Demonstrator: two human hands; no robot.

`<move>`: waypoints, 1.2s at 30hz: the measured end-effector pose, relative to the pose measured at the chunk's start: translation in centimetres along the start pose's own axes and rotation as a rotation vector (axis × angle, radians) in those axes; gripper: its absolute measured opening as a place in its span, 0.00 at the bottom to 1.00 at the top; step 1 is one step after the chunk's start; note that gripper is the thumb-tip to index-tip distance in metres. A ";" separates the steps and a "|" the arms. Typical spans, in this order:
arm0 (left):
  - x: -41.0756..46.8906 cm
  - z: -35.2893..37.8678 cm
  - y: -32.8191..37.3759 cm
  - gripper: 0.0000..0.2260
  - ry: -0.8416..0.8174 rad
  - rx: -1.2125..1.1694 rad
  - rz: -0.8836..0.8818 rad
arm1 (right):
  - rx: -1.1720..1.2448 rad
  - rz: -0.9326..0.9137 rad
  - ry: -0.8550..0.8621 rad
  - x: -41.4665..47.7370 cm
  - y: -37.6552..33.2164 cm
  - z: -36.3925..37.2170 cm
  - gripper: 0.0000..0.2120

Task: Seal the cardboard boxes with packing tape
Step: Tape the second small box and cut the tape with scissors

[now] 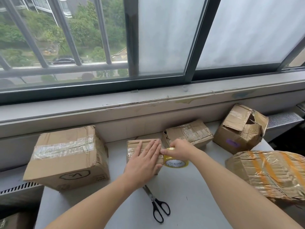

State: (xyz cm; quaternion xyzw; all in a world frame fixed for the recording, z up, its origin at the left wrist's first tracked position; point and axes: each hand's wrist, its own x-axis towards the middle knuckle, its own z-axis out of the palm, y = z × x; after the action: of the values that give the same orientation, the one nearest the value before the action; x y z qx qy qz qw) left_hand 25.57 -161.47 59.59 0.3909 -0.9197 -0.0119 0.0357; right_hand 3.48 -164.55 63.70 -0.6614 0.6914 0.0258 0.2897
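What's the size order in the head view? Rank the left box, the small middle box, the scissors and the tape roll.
1. left box
2. small middle box and scissors: look alike; scissors lie nearer the camera, unsure
3. tape roll

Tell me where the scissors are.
Head view, lower centre: the scissors lie on the white table, just nearer the person than the small box under the left hand, handles toward the person.

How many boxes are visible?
5: big box left, small box under left hand, taped box behind, torn box back right, crushed box near right. More may be hidden.
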 end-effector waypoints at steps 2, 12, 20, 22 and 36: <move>0.1 -0.1 -0.1 0.31 -0.001 0.007 -0.009 | 0.007 0.002 0.000 -0.1 -0.2 0.0 0.28; 1.7 -1.7 -1.2 0.40 -0.119 -0.118 -0.009 | -0.036 0.022 0.048 -0.6 -1.1 -0.6 0.28; 3.5 -2.4 -1.1 0.51 -0.183 -0.025 -0.063 | -0.009 0.025 0.042 -1.6 -2.2 1.0 0.38; 3.5 -2.4 -1.4 0.50 -0.173 -0.042 -0.041 | 0.007 0.008 0.050 -1.9 -2.1 0.9 0.37; 0.9 -2.1 -5.7 0.42 0.054 -0.749 -0.061 | 0.120 -0.188 0.098 -3.4 -5.4 -6.2 0.29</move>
State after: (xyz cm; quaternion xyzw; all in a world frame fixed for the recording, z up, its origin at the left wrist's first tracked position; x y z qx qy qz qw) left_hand 29.22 -166.04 61.43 0.3781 -0.8383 -0.3382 0.1999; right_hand 6.11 -164.75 72.19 -0.7053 0.6400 -0.0754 0.2955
